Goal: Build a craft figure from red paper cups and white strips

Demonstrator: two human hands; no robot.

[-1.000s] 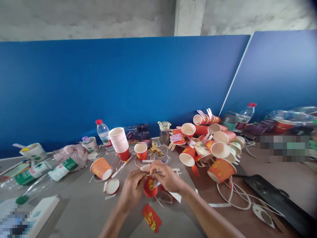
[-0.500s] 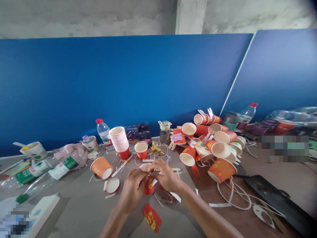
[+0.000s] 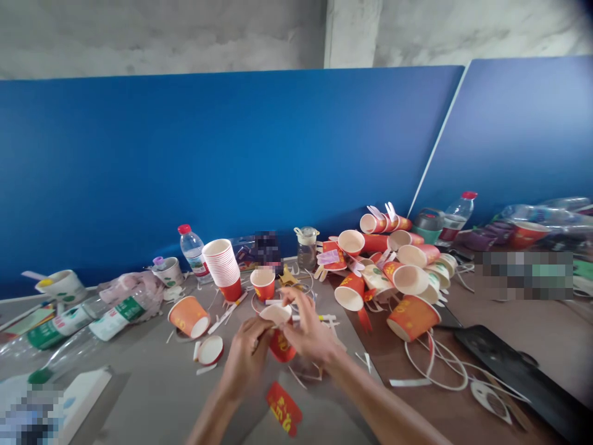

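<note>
A red paper cup (image 3: 283,347) with yellow lettering stands between my hands, tilted a little. My left hand (image 3: 249,347) is closed at the cup's left rim, thumb and fingers pressed together there. On the right side, my right hand (image 3: 311,329) has its fingers apart, thumb against the cup wall and forefinger raised near the rim. Just below lies a flat red paper cutout (image 3: 283,408) with yellow print. Behind my hands is another upright red cup (image 3: 263,284), beside a tall stack of paper cups (image 3: 222,262).
A heap of red cups (image 3: 412,280) with paper ears fills the right side. An orange cup (image 3: 188,316) and a small cut-off cup base (image 3: 210,350) lie at left. Plastic bottles (image 3: 115,316), a glass jar (image 3: 306,249), white cord (image 3: 456,389) and a black case (image 3: 514,371) surround the area.
My right fingers have spread and lifted away from my left fingers. The cup's rim and inside show more, and the white strip at my right hand no longer shows.
</note>
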